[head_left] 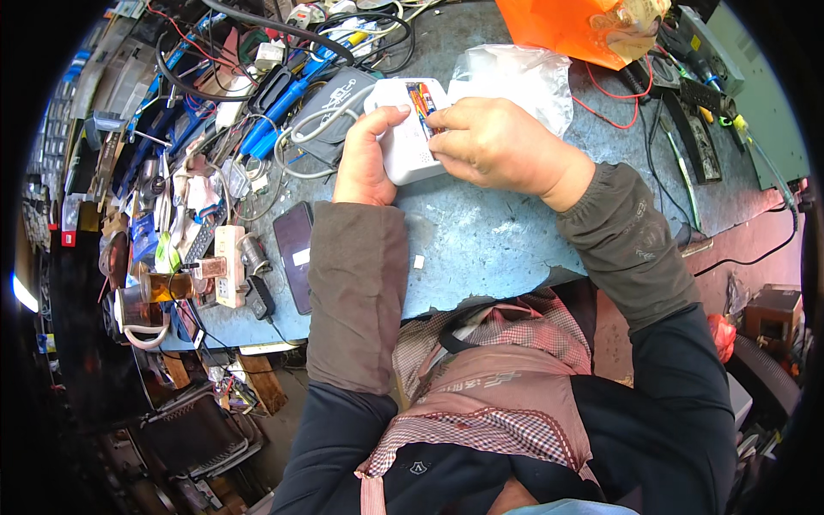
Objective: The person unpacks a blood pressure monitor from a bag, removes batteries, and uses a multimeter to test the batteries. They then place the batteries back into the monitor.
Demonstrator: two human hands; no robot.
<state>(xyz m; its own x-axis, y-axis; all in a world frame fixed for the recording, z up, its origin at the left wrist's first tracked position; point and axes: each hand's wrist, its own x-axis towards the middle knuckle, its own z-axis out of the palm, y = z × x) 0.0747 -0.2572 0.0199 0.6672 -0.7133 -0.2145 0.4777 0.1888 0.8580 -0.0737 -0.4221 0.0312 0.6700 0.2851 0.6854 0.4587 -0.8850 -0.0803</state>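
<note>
A white plastic device [402, 154] with rounded corners sits over the workbench, its battery compartment uncovered. Slim batteries [421, 99] in orange and dark wrappers lie inside that compartment. My left hand [367, 160] grips the device from its left side, the thumb on the face near the compartment. From the right, my right hand [506, 148] reaches over with fingertips pinched together at a battery; the fingers partly hide it. Just left of the device lies a grey fabric cuff [322, 120], with a looped grey tube [296, 142] beside it.
A clear plastic bag [515, 81] and an orange bag [562, 30] lie beyond my hands. A dark phone [294, 249] rests beside my left forearm. Tools, cables and a power strip [229, 266] crowd the left. Red wires [614, 120] and a metal-cased unit [708, 51] are at right.
</note>
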